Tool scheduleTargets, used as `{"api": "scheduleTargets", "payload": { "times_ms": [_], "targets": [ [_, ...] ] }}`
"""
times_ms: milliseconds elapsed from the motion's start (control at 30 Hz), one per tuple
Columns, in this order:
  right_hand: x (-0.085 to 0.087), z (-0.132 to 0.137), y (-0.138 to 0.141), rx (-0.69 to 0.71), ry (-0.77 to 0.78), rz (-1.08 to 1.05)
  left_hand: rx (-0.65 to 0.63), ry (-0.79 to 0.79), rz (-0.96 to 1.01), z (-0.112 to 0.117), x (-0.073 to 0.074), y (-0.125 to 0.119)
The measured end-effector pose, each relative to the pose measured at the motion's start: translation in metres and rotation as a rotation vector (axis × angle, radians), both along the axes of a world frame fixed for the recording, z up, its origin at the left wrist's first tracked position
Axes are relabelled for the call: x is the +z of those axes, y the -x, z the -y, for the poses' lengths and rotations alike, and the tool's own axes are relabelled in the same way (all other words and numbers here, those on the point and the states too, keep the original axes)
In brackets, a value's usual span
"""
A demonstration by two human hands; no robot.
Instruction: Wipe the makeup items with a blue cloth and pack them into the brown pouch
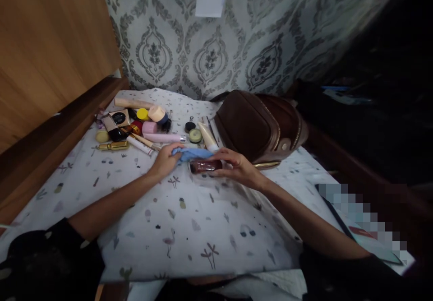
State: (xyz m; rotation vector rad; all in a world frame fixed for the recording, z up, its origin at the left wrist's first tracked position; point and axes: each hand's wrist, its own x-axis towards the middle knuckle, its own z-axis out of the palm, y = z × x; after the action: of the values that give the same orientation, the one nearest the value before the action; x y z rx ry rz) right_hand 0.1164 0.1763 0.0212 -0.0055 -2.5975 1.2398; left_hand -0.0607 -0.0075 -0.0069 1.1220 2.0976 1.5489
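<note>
My left hand (165, 160) is closed on a light blue cloth (193, 154), which lies over the end of a small dark reddish-brown bottle (204, 166). My right hand (237, 165) grips that bottle from the right, holding it on its side just above the patterned white sheet (189, 229). Both hands meet in the middle of the bed, right in front of a brown leather bag (260, 127).
Several cosmetics lie scattered at the back left: a gold tube (113, 146), a pink tube (164, 137), a cream tube (208, 137), small jars (195, 135) and compacts (118, 118). A wooden headboard (50, 125) runs along the left. Patterned wallpaper (209, 57) is behind.
</note>
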Motion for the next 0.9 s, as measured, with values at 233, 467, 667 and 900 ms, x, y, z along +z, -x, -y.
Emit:
{"api": "scheduleTargets", "payload": {
  "times_ms": [233, 467, 667, 900],
  "targets": [
    [-0.026, -0.005, -0.003, 0.054, -0.148, -0.136, -0.111, -0.035, -0.109, 0.003, 0.017, -0.025],
    [-0.043, -0.004, -0.008, -0.076, -0.109, -0.15, -0.297, 0.07, -0.481, 0.003, 0.023, -0.048],
    [-0.032, -0.004, -0.013, 0.0, -0.128, -0.036, -0.331, -0.053, -0.597, 0.001, 0.014, -0.054],
    [-0.03, -0.013, -0.016, 0.075, -0.113, 0.0, -0.481, -0.131, -0.611, -0.005, 0.011, -0.05]
  ]
}}
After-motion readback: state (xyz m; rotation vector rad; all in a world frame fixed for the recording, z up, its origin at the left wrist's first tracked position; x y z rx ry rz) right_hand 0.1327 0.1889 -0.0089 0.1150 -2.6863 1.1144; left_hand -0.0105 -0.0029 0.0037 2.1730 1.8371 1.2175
